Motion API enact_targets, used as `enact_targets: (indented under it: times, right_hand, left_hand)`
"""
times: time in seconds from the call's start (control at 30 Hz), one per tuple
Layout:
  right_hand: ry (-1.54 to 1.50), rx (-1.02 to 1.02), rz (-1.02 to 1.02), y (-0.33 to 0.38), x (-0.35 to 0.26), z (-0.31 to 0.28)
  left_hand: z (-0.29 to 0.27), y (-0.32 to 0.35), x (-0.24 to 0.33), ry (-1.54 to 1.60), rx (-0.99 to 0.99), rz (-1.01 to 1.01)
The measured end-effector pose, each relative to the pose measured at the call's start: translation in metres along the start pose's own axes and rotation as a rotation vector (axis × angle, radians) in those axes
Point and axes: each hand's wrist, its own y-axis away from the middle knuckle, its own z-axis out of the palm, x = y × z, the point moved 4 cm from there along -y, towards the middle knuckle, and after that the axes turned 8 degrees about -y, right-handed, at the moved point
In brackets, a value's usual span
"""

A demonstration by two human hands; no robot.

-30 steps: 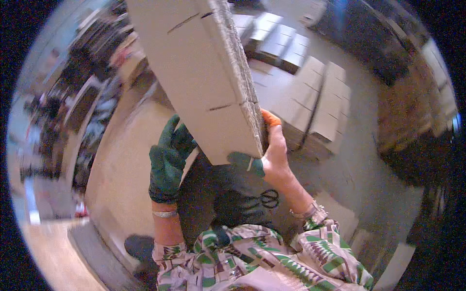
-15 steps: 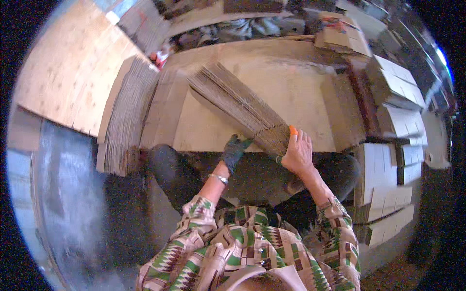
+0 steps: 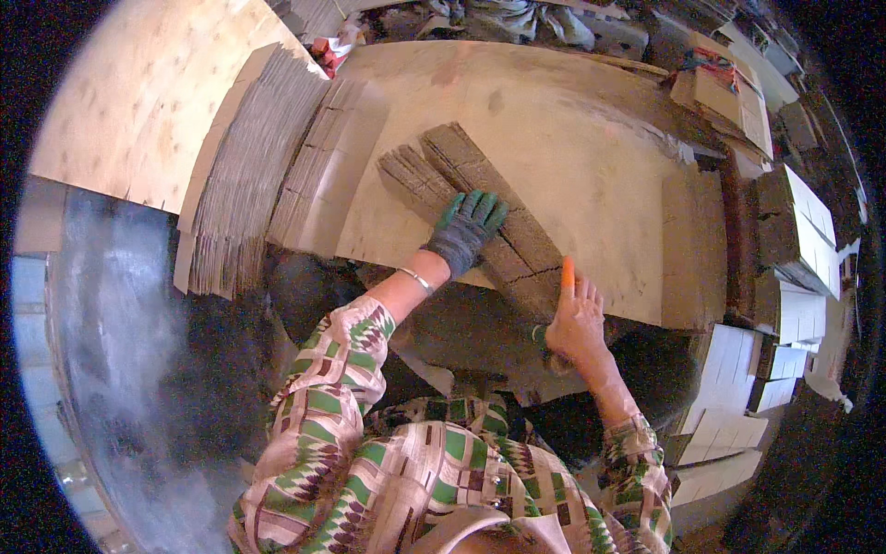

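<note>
A bundle of brown cardboard pieces [image 3: 521, 235] lies slantwise on the wooden board [image 3: 591, 148] in front of me, its layers split by a lengthwise gap at the far end. My left hand [image 3: 468, 224], in a dark glove with green fingertips, rests palm-down across the bundle with fingers stretched out. At the near right end, my right hand [image 3: 579, 319] grips the bundle's edge. It is bare except for an orange cover on one finger and something green by the thumb. Part of its grip is hidden below the bundle.
Left of the board stands a thick row of cardboard sheets [image 3: 245, 166], beside a plywood panel [image 3: 138, 102]. More cardboard [image 3: 694, 245] lies at the board's right edge. Stacks of pale cardboard [image 3: 803, 231] line the right side. A red-and-white item [image 3: 330, 55] sits at the far left corner.
My left hand has moved up from beside the bundle onto its top, fingers now spread. The bundle lies flatter on the board, and my right hand stays at its near end. The view has shifted.
</note>
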Motion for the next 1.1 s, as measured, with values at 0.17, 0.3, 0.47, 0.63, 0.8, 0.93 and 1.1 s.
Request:
enact_targets:
  times: [0.17, 0.3, 0.47, 0.63, 0.8, 0.93, 1.1]
  right_hand:
    - [0.092, 0.033, 0.02, -0.048, -0.028, 0.018]
    - [-0.04, -0.029, 0.135, -0.073, -0.036, 0.038]
    - [-0.079, 0.023, -0.131, -0.061, -0.015, 0.02]
    - [-0.054, -0.012, -0.35, -0.06, 0.008, -0.024]
    - [-0.039, -0.125, -0.282, -0.044, 0.014, -0.011]
    - [-0.493, 0.241, 0.166, -0.026, 0.072, -0.044]
    - [-1.02, 0.401, 0.742, 0.014, 0.138, -0.023]
  left_hand:
    - [-0.002, -0.001, -0.001, 0.022, 0.084, 0.032]
    - [0.008, -0.002, -0.017, 0.027, 0.082, 0.009]
    - [-0.031, 0.002, -0.016, 0.026, 0.022, 0.08]
    - [-0.039, -0.006, 0.013, -0.018, 0.082, 0.187]
    - [0.023, -0.016, 0.028, 0.186, -0.317, 0.188]
    - [-0.004, -0.004, 0.024, 0.202, -0.215, 0.197]
    - [-0.007, -0.007, 0.028, 0.098, 0.015, 0.201]
